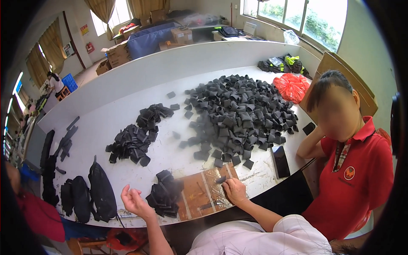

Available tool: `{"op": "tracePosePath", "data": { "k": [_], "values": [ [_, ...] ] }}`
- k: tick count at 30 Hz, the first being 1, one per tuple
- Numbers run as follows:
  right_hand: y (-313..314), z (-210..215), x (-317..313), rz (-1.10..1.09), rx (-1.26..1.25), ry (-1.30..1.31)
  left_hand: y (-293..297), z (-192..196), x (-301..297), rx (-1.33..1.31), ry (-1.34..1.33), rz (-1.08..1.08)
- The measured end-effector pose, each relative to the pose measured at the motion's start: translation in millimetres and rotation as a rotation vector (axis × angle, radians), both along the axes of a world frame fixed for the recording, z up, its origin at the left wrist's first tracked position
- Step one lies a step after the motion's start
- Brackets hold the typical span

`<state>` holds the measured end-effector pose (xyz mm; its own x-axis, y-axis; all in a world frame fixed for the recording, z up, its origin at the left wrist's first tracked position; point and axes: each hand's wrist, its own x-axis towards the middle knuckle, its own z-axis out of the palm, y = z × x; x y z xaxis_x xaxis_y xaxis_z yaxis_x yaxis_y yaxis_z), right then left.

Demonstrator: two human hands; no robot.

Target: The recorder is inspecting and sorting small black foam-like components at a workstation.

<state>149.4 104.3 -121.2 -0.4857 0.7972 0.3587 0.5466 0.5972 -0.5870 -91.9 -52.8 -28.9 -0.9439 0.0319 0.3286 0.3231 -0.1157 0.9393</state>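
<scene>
At the table's front edge my right hand (234, 190) is closed, its fingertips on a small black fabric piece (221, 179). That piece is over a brown board (196, 191) with strips of clear tape across it. My left hand (137, 202) is raised to the left of the board, fingers loosely bent and apart, nothing in it. Between the left hand and the board lies a stack of flat black pieces (163, 196). A larger heap of black fabric loops (238, 112) spreads beyond the board.
Another pile of flat black pieces (134, 142) lies left of centre. Black pouches (102, 191) and dark strips stand at the left. On the right are a phone-like dark slab (280, 161), a red plastic bag (292, 87) and a seated person in red (352, 178). A raised white partition (170, 61) bounds the far side.
</scene>
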Motion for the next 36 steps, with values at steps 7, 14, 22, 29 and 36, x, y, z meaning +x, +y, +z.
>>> {"op": "tracePosePath", "data": {
  "k": [7,14,22,29,36],
  "values": [
    [5,3,-5,-0.003,-0.007,0.022,2,-45,43,-0.207,-0.191,-0.346],
    [7,4,-11,0.024,-0.023,-0.024,8,-63,60,-0.464,0.033,-0.397],
    [5,8,-1,-0.013,-0.045,-0.014,69,-30,-28,-0.941,0.377,-0.311],
    [5,2,-7,0.005,-0.031,0.026,86,-66,-47,-1.483,0.396,-0.477],
    [5,3,-2,-0.008,-0.033,0.033,80,-54,-41,-1.188,0.551,-0.259]
  ]
}}
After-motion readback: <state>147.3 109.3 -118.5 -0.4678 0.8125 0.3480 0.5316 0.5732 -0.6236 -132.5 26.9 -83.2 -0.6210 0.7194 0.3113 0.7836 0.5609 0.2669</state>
